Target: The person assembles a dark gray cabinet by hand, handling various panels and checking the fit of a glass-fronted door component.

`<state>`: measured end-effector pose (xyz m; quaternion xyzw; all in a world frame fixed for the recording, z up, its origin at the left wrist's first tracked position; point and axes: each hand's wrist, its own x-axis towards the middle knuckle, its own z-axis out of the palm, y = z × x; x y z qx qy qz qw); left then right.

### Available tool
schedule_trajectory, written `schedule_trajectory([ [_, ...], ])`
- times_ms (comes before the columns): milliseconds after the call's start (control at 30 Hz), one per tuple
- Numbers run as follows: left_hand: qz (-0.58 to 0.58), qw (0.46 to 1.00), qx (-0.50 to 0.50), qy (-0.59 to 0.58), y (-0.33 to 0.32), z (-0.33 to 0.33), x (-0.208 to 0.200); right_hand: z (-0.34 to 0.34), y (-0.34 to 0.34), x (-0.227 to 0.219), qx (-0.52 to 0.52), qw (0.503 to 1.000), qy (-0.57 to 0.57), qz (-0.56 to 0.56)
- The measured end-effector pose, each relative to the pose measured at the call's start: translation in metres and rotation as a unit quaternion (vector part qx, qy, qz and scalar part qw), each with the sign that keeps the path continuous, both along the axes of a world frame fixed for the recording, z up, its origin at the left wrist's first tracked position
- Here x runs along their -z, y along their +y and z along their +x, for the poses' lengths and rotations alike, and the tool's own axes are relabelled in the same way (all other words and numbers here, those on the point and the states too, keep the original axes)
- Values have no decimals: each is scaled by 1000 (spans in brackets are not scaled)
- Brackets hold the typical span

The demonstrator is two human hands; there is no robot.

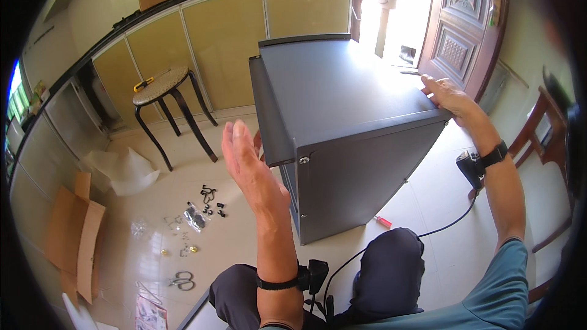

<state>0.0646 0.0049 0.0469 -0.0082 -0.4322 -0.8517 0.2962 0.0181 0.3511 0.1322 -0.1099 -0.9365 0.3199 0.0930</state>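
Cabinet (330,85) points screwed panel (354,177) toward knees (389,269), long axis unclear.

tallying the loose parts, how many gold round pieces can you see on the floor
2: one gold round piece just beyond the scissors, the other gold piece to its left. Any behind the grey cabinet would be hidden.

2 forearms (278,247) forward: left grip (251,168) upright, unclenched; right grip (451,98) angled inward.
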Motion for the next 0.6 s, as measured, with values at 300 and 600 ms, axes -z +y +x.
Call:
schedule_trajectory([
  [300,4,990,-47,-132,27,26,68,7,55,107,-71,955,26,-288],
  [600,-80,982,-153,-73,43,12,98,37,18,166,-125,939,65,-313],
])
